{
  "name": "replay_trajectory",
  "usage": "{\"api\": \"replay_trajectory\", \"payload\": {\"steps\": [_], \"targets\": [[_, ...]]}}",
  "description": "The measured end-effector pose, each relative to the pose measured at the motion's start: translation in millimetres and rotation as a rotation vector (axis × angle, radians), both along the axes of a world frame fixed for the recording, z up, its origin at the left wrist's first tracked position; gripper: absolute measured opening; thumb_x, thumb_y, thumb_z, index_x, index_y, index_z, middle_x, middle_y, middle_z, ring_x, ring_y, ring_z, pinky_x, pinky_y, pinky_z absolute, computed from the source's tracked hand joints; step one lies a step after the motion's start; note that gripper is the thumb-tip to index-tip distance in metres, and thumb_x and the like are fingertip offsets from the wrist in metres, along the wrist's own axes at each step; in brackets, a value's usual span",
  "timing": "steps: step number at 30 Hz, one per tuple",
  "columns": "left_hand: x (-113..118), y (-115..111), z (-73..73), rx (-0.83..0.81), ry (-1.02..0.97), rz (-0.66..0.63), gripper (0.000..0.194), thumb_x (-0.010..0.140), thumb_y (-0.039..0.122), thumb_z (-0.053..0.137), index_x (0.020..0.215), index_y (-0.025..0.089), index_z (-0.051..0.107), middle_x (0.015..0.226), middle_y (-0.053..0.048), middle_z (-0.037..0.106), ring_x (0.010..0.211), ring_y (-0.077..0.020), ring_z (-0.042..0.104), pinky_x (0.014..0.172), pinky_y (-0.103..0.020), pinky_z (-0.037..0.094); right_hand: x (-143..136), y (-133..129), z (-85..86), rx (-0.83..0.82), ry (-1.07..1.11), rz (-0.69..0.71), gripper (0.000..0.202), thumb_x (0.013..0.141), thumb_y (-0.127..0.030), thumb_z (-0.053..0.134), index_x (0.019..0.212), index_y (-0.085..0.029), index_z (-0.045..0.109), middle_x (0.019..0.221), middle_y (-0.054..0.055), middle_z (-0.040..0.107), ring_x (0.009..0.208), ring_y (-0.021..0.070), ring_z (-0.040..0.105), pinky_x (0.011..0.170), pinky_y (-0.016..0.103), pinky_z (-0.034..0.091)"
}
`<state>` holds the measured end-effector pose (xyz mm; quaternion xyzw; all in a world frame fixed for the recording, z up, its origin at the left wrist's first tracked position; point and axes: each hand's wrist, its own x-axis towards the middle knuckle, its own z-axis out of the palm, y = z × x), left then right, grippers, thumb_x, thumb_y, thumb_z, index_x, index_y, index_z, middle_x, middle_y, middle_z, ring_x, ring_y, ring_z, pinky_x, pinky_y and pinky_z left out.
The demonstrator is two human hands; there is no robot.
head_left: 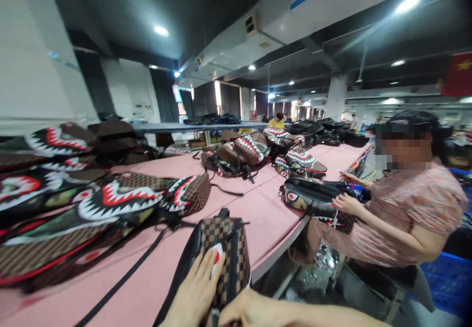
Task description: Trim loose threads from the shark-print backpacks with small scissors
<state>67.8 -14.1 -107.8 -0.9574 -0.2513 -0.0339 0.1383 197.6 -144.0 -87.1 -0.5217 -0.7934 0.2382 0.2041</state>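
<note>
"Dark ceiling (206,2) with round white lamps, over a long workshop. What stands beneath?"

"A long, pink-topped counter (271,221), stretching away from the wearer."

"Anyone beside it?"

"On its right side, a co-worker in a pink patterned top (413,194), one hand (347,204) on a dark bag with a printed eye and shark teeth (313,189)."

"And on the left?"

"A heap of checked and camouflage bags with red-and-white shark mouths (125,192). More of that sort sit farther along."

"Where is the bag being handled?"

"Close in front of the wearer, near the counter's right edge: a brown-and-black checked bag with black sides (239,241). Both of the wearer's hands are at it."

"How do they stand?"

"The left hand (197,285) lies flat, fingers outstretched and side by side. The right hand (247,310) is curled at the near end; I cannot tell whether it grips anything."

"Anything smaller?"

"A red-and-white patch (218,254) on the checked face, partly covered by the left fingers."
</note>
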Motion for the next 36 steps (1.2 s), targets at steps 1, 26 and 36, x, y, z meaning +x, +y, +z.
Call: {"api": "replay_trajectory", "payload": {"steps": [1, 26, 36], "targets": [[-4.5, -5.7, 9.5, -0.045, 0.027, 0.013, 0.067, 0.07, 0.019, 0.058, 0.134, 0.01, 0.04, 0.14, -0.02, 0.035, 0.132, -0.0298, 0.029, 0.109, -0.046, 0.024, -3.4, -1.9, 0.3, -0.007, 0.035, 0.025, 0.017, 0.078, -0.029, 0.066, 0.081, -0.012, 0.065, 0.068, -0.004, 0.06, 0.062, 0.0086, 0.057, 0.055, 0.015, 0.041], [-77.7, -127.9, 28.4, -2.381, -1.021, 1.157, 0.02, 0.067, 0.016, 0.049, 0.069, 0.004, 0.064, 0.064, -0.014, 0.067, 0.06, -0.0164, 0.065, 0.068, -0.022, 0.053, -37.7, -47.6, -3.8, 0.702, -0.39, 0.3, 0.021, 0.086, -0.008, 0.035, 0.08, -0.011, 0.055, 0.063, 0.002, 0.049, 0.048, 0.0118, 0.045, 0.042, 0.025, 0.027], [-80.2, -156.2, 19.8, -2.156, -1.409, 0.981, 0.02, 0.054, 0.016, 0.066, 0.049, 0.016, 0.046, 0.052, 0.003, 0.052, 0.06, -0.0144, 0.061, 0.072, -0.029, 0.052, -31.3, -60.4, -17.2, 0.602, -0.41, 0.313, 0.019, 0.087, -0.012, 0.04, 0.094, -0.007, 0.057, 0.073, 0.005, 0.057, 0.052, 0.0118, 0.048, 0.042, 0.026, 0.031]]}}
